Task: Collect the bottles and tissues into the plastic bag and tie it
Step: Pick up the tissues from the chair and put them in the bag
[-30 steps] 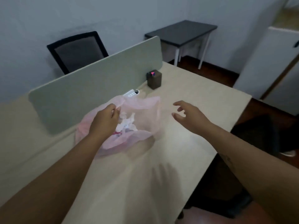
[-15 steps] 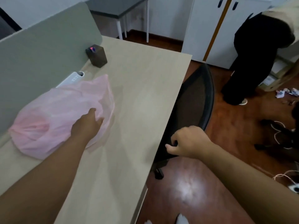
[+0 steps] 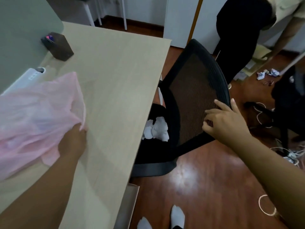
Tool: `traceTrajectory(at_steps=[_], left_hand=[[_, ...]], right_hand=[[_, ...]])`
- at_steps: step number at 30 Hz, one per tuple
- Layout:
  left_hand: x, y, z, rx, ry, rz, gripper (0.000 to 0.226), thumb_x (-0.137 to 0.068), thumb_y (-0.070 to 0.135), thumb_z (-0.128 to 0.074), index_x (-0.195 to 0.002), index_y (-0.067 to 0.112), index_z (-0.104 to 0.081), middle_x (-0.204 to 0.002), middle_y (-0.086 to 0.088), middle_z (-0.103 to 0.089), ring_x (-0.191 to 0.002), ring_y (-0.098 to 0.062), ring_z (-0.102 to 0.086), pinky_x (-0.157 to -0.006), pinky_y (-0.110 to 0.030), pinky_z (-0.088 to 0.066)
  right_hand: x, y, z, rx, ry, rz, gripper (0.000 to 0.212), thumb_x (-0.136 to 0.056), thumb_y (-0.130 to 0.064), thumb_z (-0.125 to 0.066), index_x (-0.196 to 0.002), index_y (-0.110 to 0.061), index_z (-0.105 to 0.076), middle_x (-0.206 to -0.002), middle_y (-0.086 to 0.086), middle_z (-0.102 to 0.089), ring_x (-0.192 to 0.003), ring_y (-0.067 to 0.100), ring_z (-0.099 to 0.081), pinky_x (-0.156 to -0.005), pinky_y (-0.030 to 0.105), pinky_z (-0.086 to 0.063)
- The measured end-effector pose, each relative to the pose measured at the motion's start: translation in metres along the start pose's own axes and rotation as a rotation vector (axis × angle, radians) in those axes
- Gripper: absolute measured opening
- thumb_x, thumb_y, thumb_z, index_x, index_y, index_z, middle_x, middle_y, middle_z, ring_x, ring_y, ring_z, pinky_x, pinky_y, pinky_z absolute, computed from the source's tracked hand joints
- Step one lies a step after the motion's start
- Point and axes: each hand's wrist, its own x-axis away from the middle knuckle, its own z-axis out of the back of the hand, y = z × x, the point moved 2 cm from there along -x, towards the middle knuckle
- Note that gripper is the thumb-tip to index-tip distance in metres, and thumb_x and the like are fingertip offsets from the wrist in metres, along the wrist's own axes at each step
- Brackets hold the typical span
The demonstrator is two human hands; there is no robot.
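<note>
A pink plastic bag (image 3: 34, 116) lies on the beige desk (image 3: 115, 90) at the left, with faint contents showing through. My left hand (image 3: 72, 142) grips the bag's right edge. Crumpled white tissues (image 3: 156, 129) lie on the seat of a black mesh office chair (image 3: 196, 96) tucked beside the desk. My right hand (image 3: 222, 121) rests on the chair's backrest, fingers spread over the mesh and top edge. No bottles are in sight.
A dark pen holder (image 3: 57, 46) and a white power strip (image 3: 26, 78) sit by the grey divider (image 3: 19, 30). Another person (image 3: 239, 33) bends over at the upper right. Paper scraps (image 3: 267, 74) and cables (image 3: 264, 116) litter the wooden floor. My socked feet (image 3: 176, 217) show below.
My view has swung right and down toward the chair. My right hand moved from the desk to the chair's backrest and opened over it. My left hand kept hold of the bag.
</note>
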Motion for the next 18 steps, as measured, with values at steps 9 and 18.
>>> traceTrajectory(at_steps=[9, 18], left_hand=[[-0.001, 0.069, -0.026, -0.094, 0.294, -0.25, 0.01, -0.086, 0.008, -0.065, -0.092, 0.001, -0.068, -0.094, -0.032, -0.054, -0.081, -0.049, -0.057, -0.068, -0.052, -0.047], [-0.014, 0.139, -0.065, -0.004, 0.182, -0.412, 0.012, -0.096, 0.012, -0.049, -0.099, 0.006, -0.059, -0.11, -0.027, -0.06, -0.089, -0.049, -0.059, -0.074, -0.052, -0.049]], right_hand=[[-0.008, 0.077, -0.006, 0.063, -0.008, 0.005, 0.032, -0.093, -0.032, -0.054, -0.117, -0.019, -0.072, -0.141, -0.003, -0.057, -0.148, 0.023, -0.024, -0.12, 0.05, -0.008], [-0.016, 0.079, -0.039, 0.298, -0.104, 0.02, 0.062, -0.087, -0.053, -0.055, -0.143, -0.026, -0.047, -0.151, 0.014, -0.042, -0.141, 0.036, -0.034, -0.117, 0.059, 0.003]])
